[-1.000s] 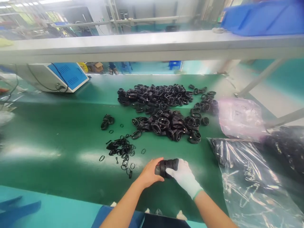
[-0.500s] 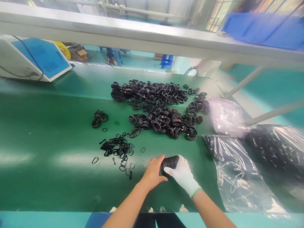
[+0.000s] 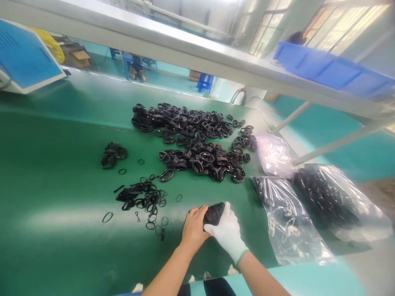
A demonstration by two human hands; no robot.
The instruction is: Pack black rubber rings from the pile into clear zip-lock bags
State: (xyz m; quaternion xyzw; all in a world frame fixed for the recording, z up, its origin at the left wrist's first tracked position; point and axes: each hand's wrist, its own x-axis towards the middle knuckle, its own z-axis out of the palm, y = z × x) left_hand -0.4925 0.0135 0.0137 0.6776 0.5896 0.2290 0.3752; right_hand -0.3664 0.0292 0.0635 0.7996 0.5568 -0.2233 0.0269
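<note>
A thick bundle of black coiled cable (image 3: 214, 214) is between my hands, just above or on the green table. My bare left hand (image 3: 195, 227) is closed round its left end. On the right end, my right hand (image 3: 227, 229), in a white glove, grips with the thumb across the front. Ahead lies a large heap of coiled black cables (image 3: 205, 158). To the left is a loose pile of thin black rubber bands (image 3: 142, 195), with several strays around it. The bundle's ends are hidden by my palms.
A few coiled cables (image 3: 113, 154) sit apart at left. Clear plastic bags (image 3: 293, 224) and a filled bag (image 3: 327, 201) lie at right. A shelf beam (image 3: 185, 51) with a blue bin (image 3: 333, 70) crosses above; a blue-topped machine (image 3: 27, 57) stands far left.
My view has swung right and tilted, so the table things sit further left. Both hands still hold the cable bundle, which is now tilted more, and my left thumb is closer to it.
</note>
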